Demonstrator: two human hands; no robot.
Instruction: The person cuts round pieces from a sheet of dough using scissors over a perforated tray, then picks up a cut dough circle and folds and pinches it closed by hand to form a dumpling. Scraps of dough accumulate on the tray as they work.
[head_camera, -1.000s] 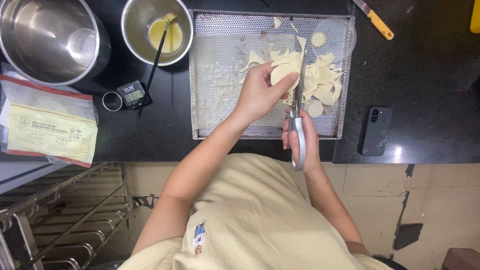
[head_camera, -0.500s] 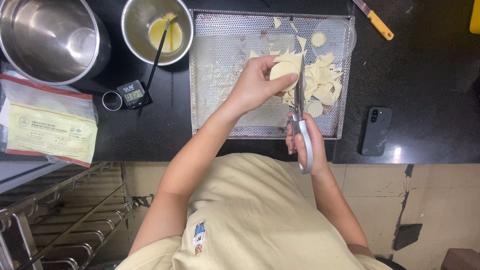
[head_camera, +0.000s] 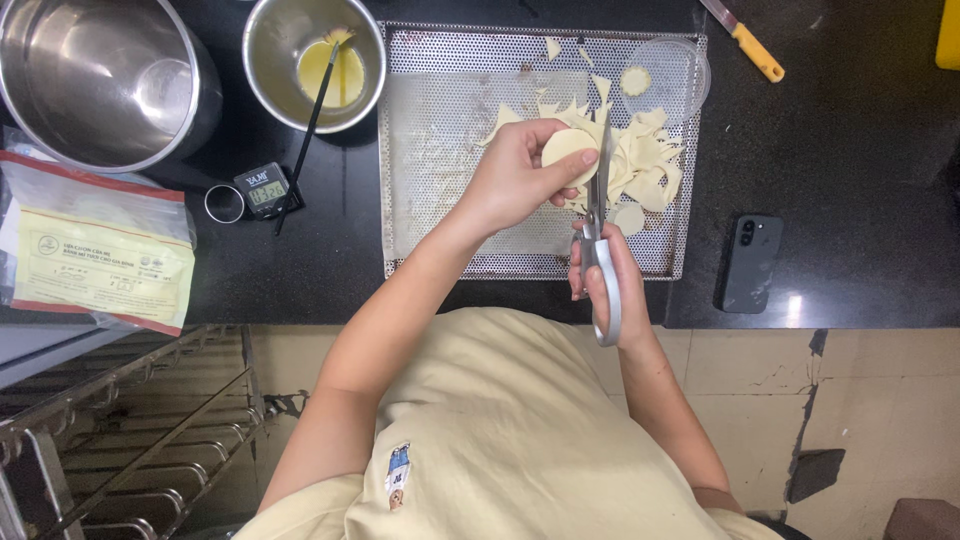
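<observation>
My left hand (head_camera: 515, 178) pinches a pale round dough disc (head_camera: 566, 148) above a perforated metal tray (head_camera: 430, 60). My right hand (head_camera: 605, 280) grips grey-handled scissors (head_camera: 597, 225), whose blades point up along the disc's right edge. A heap of pale dough offcuts (head_camera: 645, 165) lies on the tray just right of the blades. Baking paper (head_camera: 440, 140) covers the tray's left half.
On the black counter: a large steel pot (head_camera: 100, 75) at far left, a steel bowl (head_camera: 315, 60) with yellow liquid and a brush, a small digital timer (head_camera: 265, 190), a metal ring (head_camera: 224, 203), a bagged packet (head_camera: 95, 250), a dark phone (head_camera: 750, 262), a yellow-handled knife (head_camera: 745, 40), a clear lid (head_camera: 665, 70).
My left hand has lifted and turned the dough disc slightly. The scissors shifted a little toward me while staying against the disc's edge.
</observation>
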